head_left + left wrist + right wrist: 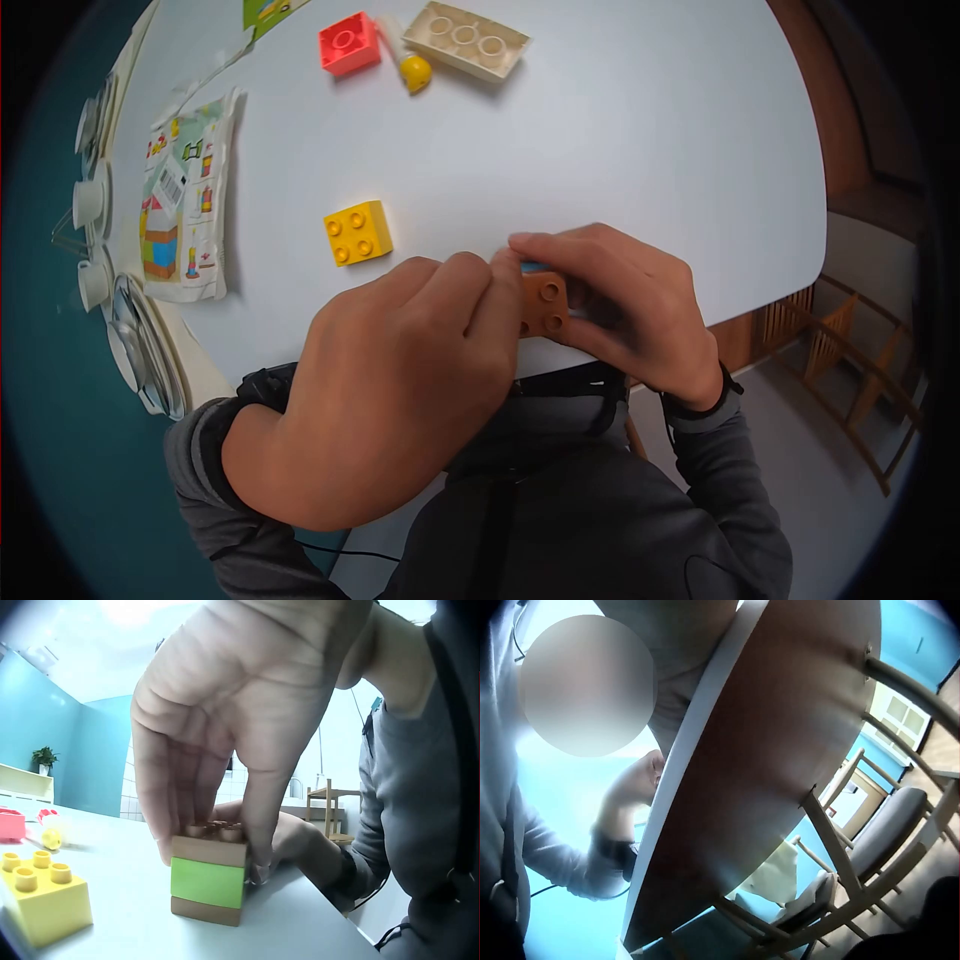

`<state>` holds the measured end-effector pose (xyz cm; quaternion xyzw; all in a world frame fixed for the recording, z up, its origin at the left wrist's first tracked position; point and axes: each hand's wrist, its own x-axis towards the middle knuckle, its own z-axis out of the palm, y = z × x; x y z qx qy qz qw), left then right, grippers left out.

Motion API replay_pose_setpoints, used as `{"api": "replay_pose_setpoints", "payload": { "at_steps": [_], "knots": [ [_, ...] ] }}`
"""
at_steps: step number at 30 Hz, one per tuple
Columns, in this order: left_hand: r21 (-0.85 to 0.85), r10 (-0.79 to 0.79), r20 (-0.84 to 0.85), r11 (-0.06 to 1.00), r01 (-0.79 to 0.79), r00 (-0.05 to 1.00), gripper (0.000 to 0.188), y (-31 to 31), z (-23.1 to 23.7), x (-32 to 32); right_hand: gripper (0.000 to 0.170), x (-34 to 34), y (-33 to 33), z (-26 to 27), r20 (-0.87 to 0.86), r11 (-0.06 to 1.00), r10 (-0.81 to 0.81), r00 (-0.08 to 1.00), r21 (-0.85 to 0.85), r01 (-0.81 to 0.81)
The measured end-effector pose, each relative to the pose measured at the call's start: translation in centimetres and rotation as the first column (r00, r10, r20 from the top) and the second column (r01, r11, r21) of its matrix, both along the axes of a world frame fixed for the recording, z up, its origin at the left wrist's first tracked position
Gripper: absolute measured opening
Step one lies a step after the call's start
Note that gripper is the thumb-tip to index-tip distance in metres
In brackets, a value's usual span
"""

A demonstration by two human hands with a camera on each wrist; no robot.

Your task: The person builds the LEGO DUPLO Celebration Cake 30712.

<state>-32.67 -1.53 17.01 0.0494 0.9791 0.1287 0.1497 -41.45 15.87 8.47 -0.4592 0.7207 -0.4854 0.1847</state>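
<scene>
A stack of bricks stands near the table's front edge; in the left wrist view its layers are brown [206,851], green [206,883] and brown again. My left hand [400,370] grips it from above, fingers on one side and thumb on the other. From the right, my right hand [640,300] holds the stack's side, its thumb and index finger around the brown brick [545,305]; part of that grip is hidden. A bit of blue shows beside the fingertips in the head view. A yellow brick [358,233] lies apart, studs showing.
Farther back on the table [650,130] are a red brick [348,45], a yellow-headed piece [415,72] and a beige brick [467,40]. A printed packet [190,200] lies left, with cups and stacked plates [150,350] beyond. Chairs [889,829] stand beside the table.
</scene>
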Motion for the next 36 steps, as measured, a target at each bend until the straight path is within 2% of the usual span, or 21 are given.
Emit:
{"api": "replay_pose_setpoints", "payload": {
  "at_steps": [3,9,11,12,13,14,16,18,20,21,24,25,27,28,30,32,35,36],
  "knots": [
    [-0.017,0.005,-0.035,1.000,-0.006,0.999,0.052,0.4,-0.1,0.2,0.065,-0.1,0.2,0.1,0.015,1.000,0.021,1.000,0.020,-0.022],
    [-0.068,-0.005,-0.194,0.998,-0.009,0.981,0.050,0.7,-1.0,1.1,0.059,-0.4,0.6,0.9,-0.125,0.995,0.097,0.987,0.001,-0.098],
    [-0.064,-0.015,-0.225,0.998,0.000,0.974,0.048,0.4,-1.1,1.3,0.055,-0.8,1.1,2.3,-0.146,0.983,0.150,0.978,0.132,-0.131],
    [-0.052,-0.034,-0.228,0.998,0.023,0.973,0.047,0.2,-1.2,1.4,0.055,-1.4,1.3,3.1,-0.172,0.982,0.161,0.972,0.124,-0.140],
    [-0.149,-0.112,-0.343,0.987,0.064,0.933,0.037,0.0,-1.5,1.2,0.054,-2.0,1.7,4.1,-0.245,0.961,0.219,0.945,0.219,-0.166],
    [-0.159,-0.104,-0.363,0.986,0.048,0.926,0.037,-0.1,-1.8,1.0,0.052,-2.6,2.0,5.1,-0.312,0.932,0.278,0.908,0.315,-0.178],
    [-0.268,-0.049,-0.386,0.961,-0.061,0.921,0.041,-0.2,-2.1,0.5,0.047,-4.1,1.9,7.1,-0.389,0.922,0.311,0.867,0.346,-0.175],
    [-0.350,-0.068,-0.403,0.933,-0.085,0.913,0.041,-0.3,-1.7,-0.5,0.042,-5.6,1.2,8.9,-0.442,0.862,0.384,0.810,0.485,-0.144],
    [-0.392,-0.010,-0.233,0.916,-0.085,0.972,0.042,0.1,-1.1,-1.5,0.036,-6.8,-0.4,10.1,-0.448,0.853,0.371,0.813,0.511,-0.108],
    [-0.420,-0.009,-0.198,0.904,-0.076,0.980,0.033,0.2,-1.0,-2.1,0.035,-7.6,-1.2,10.4,-0.512,0.867,0.372,0.774,0.491,-0.092],
    [-0.399,0.025,-0.170,0.912,-0.092,0.985,0.022,0.4,-0.6,-2.9,0.030,-9.1,-3.9,11.3,-0.625,0.895,0.355,0.695,0.443,-0.059],
    [-0.393,0.019,-0.165,0.916,-0.083,0.986,0.011,0.4,-1.3,-3.3,0.029,-9.5,-5.0,11.4,-0.652,0.910,0.341,0.678,0.410,-0.064],
    [-0.443,0.056,-0.224,0.883,-0.153,0.973,0.008,1.2,-1.6,-3.4,0.026,-10.4,-7.0,11.3,-0.720,0.938,0.307,0.622,0.340,-0.070],
    [-0.490,0.079,-0.266,0.847,-0.205,0.961,0.006,1.7,-1.7,-3.4,0.026,-10.9,-8.1,11.4,-0.727,0.938,0.310,0.613,0.338,-0.073],
    [-0.505,0.063,-0.275,0.840,-0.200,0.959,0.004,2.1,-1.6,-3.8,0.025,-12.0,-10.4,11.8,-0.771,0.925,0.328,0.545,0.379,-0.022],
    [-0.579,0.055,-0.249,0.792,-0.194,0.967,0.004,2.6,-1.7,-4.1,0.024,-13.2,-12.2,11.5,-0.793,0.943,0.296,0.533,0.332,-0.030],
    [-0.555,0.064,-0.268,0.805,-0.208,0.961,0.011,2.6,-1.9,-4.2,0.022,-14.1,-14.7,11.2,-0.622,0.866,0.427,0.656,0.491,-0.099],
    [-0.533,0.072,-0.243,0.823,-0.196,0.967,0.013,2.5,-1.8,-4.3,0.022,-14.3,-15.3,11.1,-0.627,0.864,0.432,0.648,0.493,-0.098]
  ]
}}
